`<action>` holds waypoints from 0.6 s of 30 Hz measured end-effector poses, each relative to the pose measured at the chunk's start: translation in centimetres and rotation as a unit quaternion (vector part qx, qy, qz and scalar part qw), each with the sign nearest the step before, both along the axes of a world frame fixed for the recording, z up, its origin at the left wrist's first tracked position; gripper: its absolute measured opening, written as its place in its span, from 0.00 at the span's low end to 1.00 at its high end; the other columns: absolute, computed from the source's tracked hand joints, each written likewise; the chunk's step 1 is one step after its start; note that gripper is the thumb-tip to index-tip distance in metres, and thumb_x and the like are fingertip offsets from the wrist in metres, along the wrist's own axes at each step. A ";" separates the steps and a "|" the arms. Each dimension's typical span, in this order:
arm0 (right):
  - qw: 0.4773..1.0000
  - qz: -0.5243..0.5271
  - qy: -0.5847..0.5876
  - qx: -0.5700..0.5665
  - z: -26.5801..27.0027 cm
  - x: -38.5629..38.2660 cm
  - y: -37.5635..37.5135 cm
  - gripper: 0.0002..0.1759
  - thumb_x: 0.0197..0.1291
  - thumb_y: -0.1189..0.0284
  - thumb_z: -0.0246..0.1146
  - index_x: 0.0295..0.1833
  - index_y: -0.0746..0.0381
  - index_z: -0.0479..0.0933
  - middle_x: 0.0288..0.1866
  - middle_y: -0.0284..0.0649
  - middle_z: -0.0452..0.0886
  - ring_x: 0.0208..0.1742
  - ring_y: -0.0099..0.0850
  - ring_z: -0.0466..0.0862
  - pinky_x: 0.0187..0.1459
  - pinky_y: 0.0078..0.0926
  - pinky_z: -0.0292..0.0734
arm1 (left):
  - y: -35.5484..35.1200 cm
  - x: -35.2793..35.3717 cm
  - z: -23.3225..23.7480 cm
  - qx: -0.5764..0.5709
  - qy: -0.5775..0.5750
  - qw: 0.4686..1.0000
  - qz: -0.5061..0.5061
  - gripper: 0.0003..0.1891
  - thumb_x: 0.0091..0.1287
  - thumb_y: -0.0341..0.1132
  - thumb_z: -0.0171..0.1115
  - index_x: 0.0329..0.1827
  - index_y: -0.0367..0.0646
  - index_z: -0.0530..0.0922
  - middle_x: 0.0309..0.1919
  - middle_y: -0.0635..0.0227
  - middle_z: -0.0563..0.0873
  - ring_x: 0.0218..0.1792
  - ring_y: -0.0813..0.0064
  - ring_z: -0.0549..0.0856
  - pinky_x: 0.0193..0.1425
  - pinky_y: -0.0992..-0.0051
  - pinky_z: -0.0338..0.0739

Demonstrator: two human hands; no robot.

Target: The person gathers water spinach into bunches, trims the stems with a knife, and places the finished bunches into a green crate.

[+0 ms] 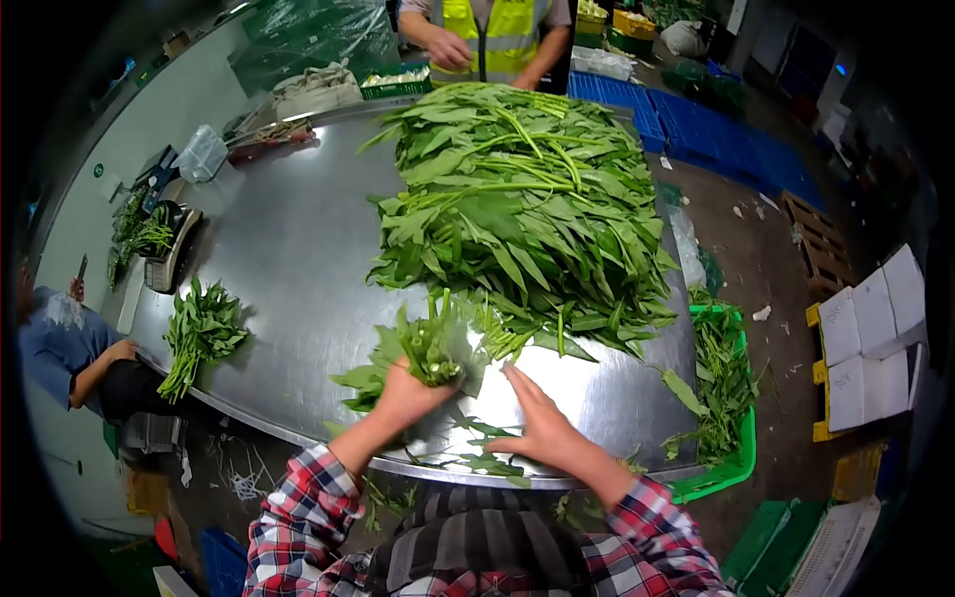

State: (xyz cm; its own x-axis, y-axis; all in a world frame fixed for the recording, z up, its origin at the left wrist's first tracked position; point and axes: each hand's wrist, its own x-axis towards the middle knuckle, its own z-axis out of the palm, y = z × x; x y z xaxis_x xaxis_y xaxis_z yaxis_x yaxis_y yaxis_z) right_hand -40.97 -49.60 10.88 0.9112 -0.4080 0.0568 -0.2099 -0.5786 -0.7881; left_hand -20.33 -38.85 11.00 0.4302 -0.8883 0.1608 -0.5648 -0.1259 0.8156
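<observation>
My left hand (406, 390) is closed around a bunch of water spinach (430, 348), its cut stem ends facing me and its leaves spreading left. Just right of the bunch, my right hand (545, 428) has its fingers and thumb apart and holds nothing. Loose leaves (492, 460) lie on the metal table (298, 239) beside and below it. Beyond both hands rises a large heap of water spinach (527, 189), stems and leaves mixed. Another bunch (204, 333) rests by itself on the table's left side.
A weighing scale (171, 249) with greens on it stands at the left edge. A green crate (744, 448) of greens sits against the table's right side. Across the table is a person in a yellow vest (484, 45); another person's blue sleeve (60, 343) shows far left.
</observation>
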 end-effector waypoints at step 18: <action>0.678 -0.035 -0.276 0.681 -1.5 3.5 -2.7 0.34 0.44 0.69 0.68 0.59 0.67 0.67 0.51 0.43 0.77 0.50 0.35 0.78 0.54 0.31 0.74 | 2.6 5.6 11.3 0.102 0.054 0.979 0.165 0.44 0.55 0.48 0.69 0.68 0.32 0.57 0.61 0.44 0.69 0.64 0.55 0.68 0.66 0.66 0.63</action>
State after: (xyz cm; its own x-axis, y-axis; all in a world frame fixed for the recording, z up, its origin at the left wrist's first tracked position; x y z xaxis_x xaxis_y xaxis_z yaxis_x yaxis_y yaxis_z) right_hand -37.48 -52.32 9.42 0.8803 -0.4656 -0.0907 0.3452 0.7599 -0.5508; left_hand -14.71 -36.28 22.31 0.7046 -0.7063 -0.0679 -0.3774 -0.4541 0.8070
